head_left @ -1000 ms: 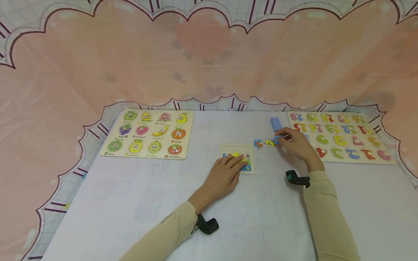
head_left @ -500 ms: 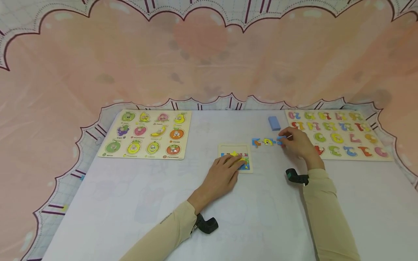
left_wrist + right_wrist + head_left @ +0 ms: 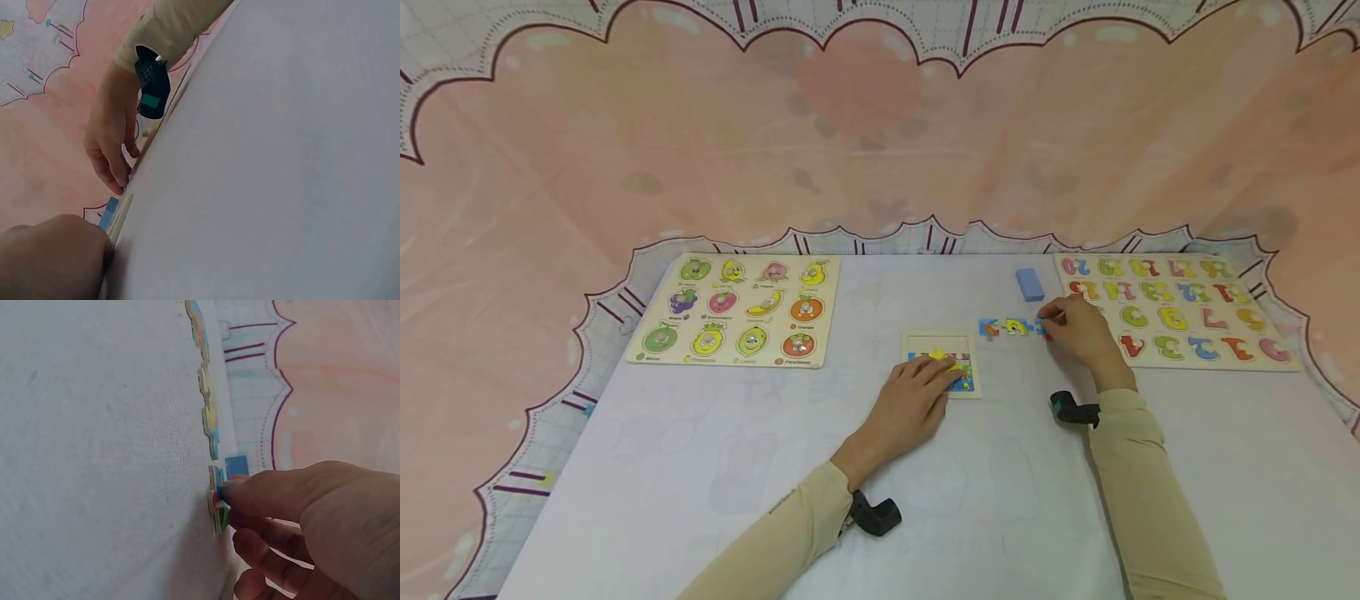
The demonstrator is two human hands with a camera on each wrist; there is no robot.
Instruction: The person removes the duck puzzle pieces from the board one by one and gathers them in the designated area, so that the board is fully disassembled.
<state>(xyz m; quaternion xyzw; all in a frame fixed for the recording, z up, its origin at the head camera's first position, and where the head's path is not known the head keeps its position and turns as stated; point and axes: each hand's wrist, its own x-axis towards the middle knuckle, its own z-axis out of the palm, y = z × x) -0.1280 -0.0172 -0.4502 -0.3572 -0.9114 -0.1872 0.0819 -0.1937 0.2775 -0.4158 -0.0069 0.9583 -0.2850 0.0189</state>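
Head: right hand (image 3: 1081,333) pinches puzzle piece (image 3: 215,478); left hand (image 3: 907,404) extended; piece row (image 3: 1017,327) runs sideways.

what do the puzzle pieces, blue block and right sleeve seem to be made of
Puzzle pieces: probably wood or thick card; pale edges under printed tops. Blue block: matte, evenly coloured, perhaps foam or painted wood. Right sleeve: matte fabric, judging by its creases.

Two hands (image 3: 902,408) (image 3: 1081,333), two boards (image 3: 739,321) (image 3: 1193,317), one frame (image 3: 938,342), one block (image 3: 1030,285)
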